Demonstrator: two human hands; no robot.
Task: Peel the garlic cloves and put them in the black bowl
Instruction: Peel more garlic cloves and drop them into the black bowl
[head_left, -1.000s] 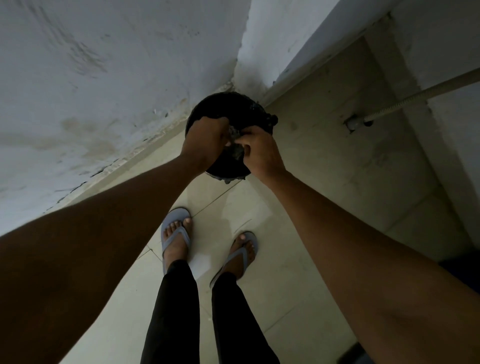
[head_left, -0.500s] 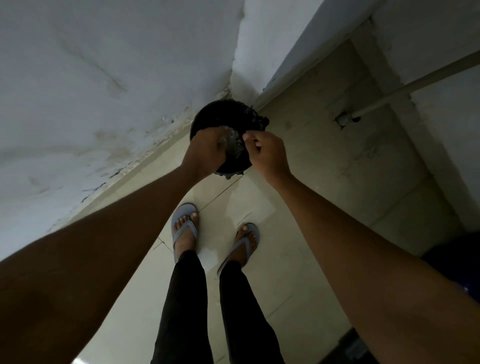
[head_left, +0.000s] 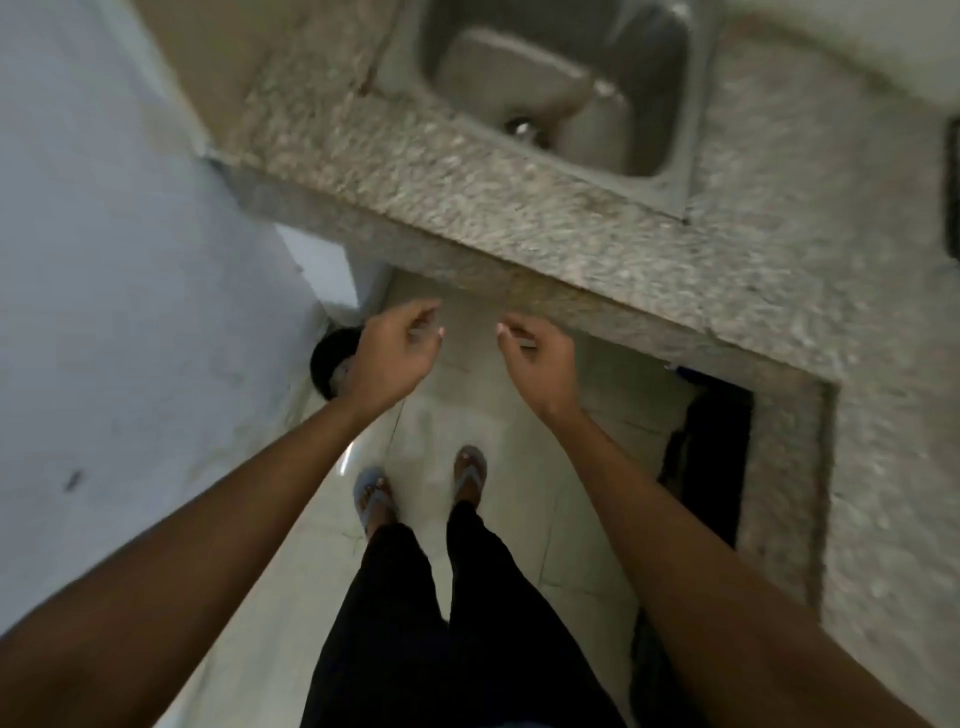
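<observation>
Both hands free, bowl down on the floor at left.

Round black bowl (head_left: 327, 364) sits by the painted wall, partly behind the left hand (head_left: 392, 349), fingers loosely curled, holding nothing. Right hand (head_left: 535, 358) the same. Best bet: reach for fresh cloves, none visible. Speckled granite counter (head_left: 519, 223), smooth steel sink (head_left: 670, 150) ahead.

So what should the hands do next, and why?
Probably lift both hands toward the speckled granite countertop to look for garlic. The left hand and right hand hang loosely curled and seem to hold nothing, though the picture is blurry. No garlic shows here, and the round black container sits low by the wall, partly behind the left hand.
</observation>
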